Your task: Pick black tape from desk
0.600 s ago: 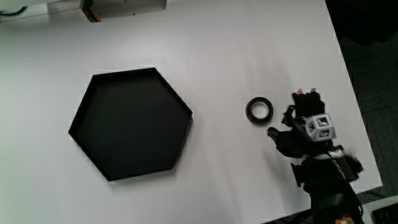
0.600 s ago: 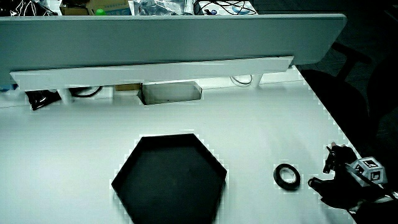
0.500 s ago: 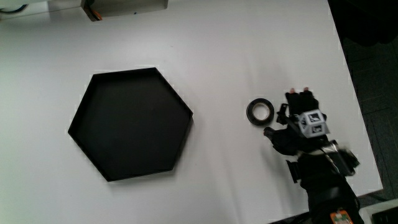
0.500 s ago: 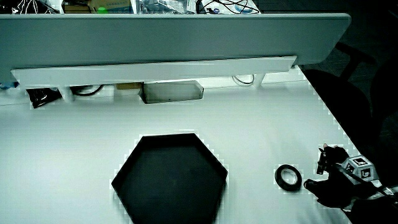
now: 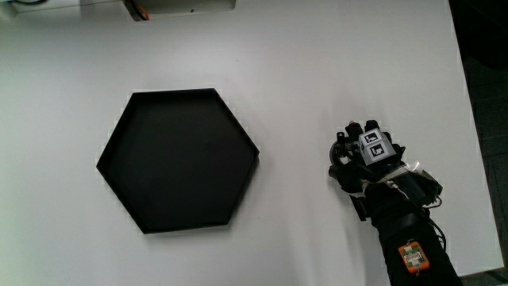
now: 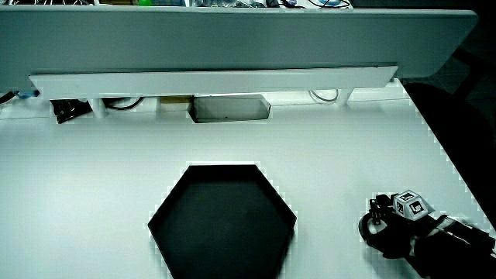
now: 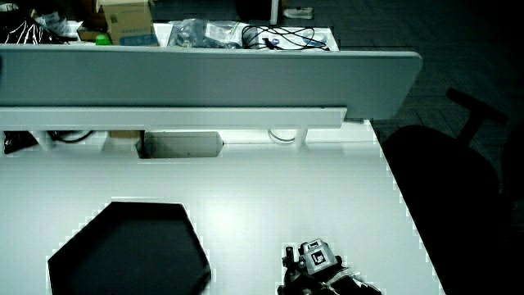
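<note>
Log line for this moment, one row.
phase: grasping | hand: over black tape, on table | hexagonal tray: empty, beside

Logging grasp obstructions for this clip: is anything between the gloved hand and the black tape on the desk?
Nothing visible. The hand sits directly over the black tape, which is mostly hidden under it; the hexagonal tray lies well apart.

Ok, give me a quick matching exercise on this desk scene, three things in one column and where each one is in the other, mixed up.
Things:
1. black tape
2. hexagonal tray
3. patterned cube

Places:
A. on the back of the hand
B. on the table, apart from the hand
C. under the hand, mostly covered

Pairs: 1-C, 2-B, 3-A
</note>
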`<state>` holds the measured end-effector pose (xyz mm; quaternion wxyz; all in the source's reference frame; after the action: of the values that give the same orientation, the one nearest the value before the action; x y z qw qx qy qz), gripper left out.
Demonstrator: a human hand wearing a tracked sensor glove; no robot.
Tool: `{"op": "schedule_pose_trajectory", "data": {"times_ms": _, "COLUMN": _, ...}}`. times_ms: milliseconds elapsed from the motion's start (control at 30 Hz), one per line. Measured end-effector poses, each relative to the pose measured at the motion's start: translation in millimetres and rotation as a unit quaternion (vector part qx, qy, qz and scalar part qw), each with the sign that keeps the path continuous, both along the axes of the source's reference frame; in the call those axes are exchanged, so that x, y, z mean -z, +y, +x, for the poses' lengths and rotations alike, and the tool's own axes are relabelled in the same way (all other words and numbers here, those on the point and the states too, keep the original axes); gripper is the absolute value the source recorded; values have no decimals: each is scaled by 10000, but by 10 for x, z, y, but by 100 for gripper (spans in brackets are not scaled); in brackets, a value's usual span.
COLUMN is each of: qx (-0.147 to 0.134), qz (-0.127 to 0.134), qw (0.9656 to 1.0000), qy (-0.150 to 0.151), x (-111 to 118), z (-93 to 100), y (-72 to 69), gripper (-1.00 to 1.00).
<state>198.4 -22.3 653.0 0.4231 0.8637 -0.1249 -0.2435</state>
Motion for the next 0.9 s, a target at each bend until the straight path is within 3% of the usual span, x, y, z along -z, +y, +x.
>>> {"op": "schedule_pose_trajectory", "data": {"times_ms": 67, "qx": -14, "qz": -155, "qw": 9999, "qy": 12, "x": -10, "z": -9, "y": -9, "gripper": 0}}
{"op": "schedule_pose_trajectory", "data": {"times_ms": 133, "qx": -14, "qz": -241, "qw": 9997, "qy": 77, "x": -74, "z": -4, "y": -2, "gripper": 20}}
{"op": "schedule_pose_trajectory", "data": {"times_ms": 400, "qx": 60, "qz": 302, "qw": 9995, "qy": 86, "x": -44, "z": -58, "y": 31, "gripper": 100}}
{"op": "schedule_pose_trajectory", "data": {"times_ms": 567, "qx": -49, "qz": 370, "qw": 9992, "qy": -122, "x": 8, "z": -10, "y": 72, "gripper": 100}}
{"op": "schedule_pose_trajectory", "data": {"times_ms": 600, "qx": -93, "qz": 253, "qw": 9996, "qy": -113, "x": -12, "z": 1, "y": 77, "gripper": 100}}
{"op": "schedule_pose_trajectory", "data": {"times_ms": 667, "qx": -142, "qz": 382, "qw": 9987, "qy": -310, "x": 33, "z": -1, "y": 86, "gripper": 100}}
{"op": "schedule_pose_trajectory", "data": {"times_ms": 700, "qx": -116, "qz": 550, "qw": 9977, "qy": -366, "x": 135, "z": -26, "y": 88, "gripper": 100}}
{"op": "schedule_pose_trajectory", "data": {"times_ms": 767, "qx": -245, "qz": 608, "qw": 9959, "qy": -617, "x": 179, "z": -23, "y": 85, "gripper": 100}}
{"op": "schedule_pose_trajectory", "data": {"times_ms": 867, "qx": -140, "qz": 1112, "qw": 9896, "qy": -902, "x": 406, "z": -163, "y": 70, "gripper": 100}}
{"op": "schedule_pose_trajectory", "data": {"times_ms": 900, "qx": -91, "qz": 1378, "qw": 9849, "qy": -1042, "x": 527, "z": -245, "y": 60, "gripper": 100}}
